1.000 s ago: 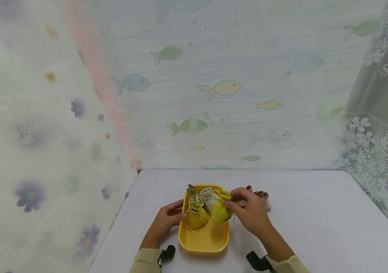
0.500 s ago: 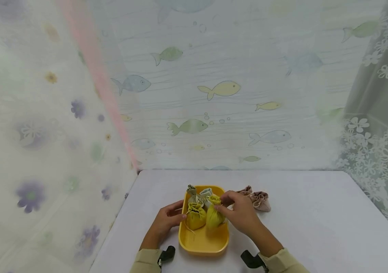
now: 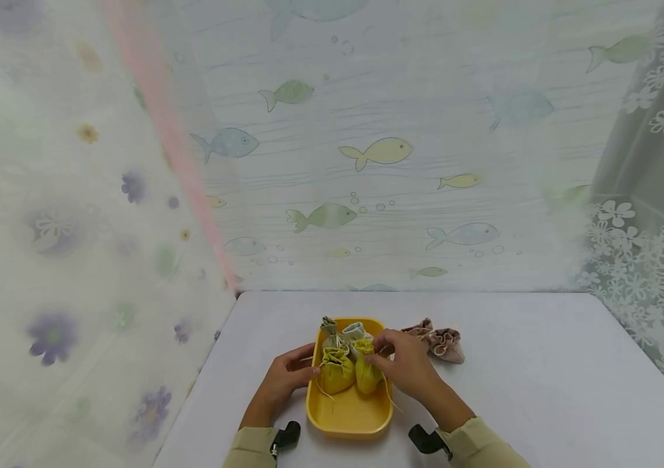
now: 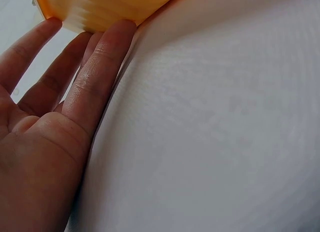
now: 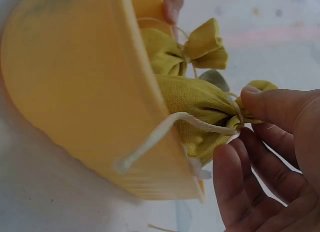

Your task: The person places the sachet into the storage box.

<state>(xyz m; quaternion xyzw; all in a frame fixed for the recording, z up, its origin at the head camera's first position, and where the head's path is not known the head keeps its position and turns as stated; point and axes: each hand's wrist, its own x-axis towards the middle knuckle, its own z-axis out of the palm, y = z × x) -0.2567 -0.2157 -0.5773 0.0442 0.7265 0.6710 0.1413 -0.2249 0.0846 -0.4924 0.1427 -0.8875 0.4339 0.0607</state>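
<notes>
My right hand [image 3: 407,365] pinches the gathered neck of a yellow drawstring pouch [image 5: 200,109] between thumb and fingers. That pouch is upright on the right side of a yellow plastic tub [image 3: 349,424], its pale cord hanging over the rim. Beside it in the tub sits another yellow pouch [image 3: 336,376], with a grey-green pouch [image 3: 330,333] and a pale grey pouch [image 3: 355,330] behind. At the tub's left side is my left hand [image 3: 286,377], fairly straight fingers [image 4: 95,81] against the outer wall and thumb at the rim.
Brownish-pink drawstring pouches [image 3: 447,344] lie on the white table [image 3: 519,370] to the right of the tub, partly behind my right hand. A fish-patterned curtain [image 3: 402,208] hangs behind the table, and a flowered curtain [image 3: 92,273] on the left.
My right hand has moved left and slightly down with the yellow pouch, from the tub's right rim into the tub. More of the brownish-pink pouches shows. The left hand stays put.
</notes>
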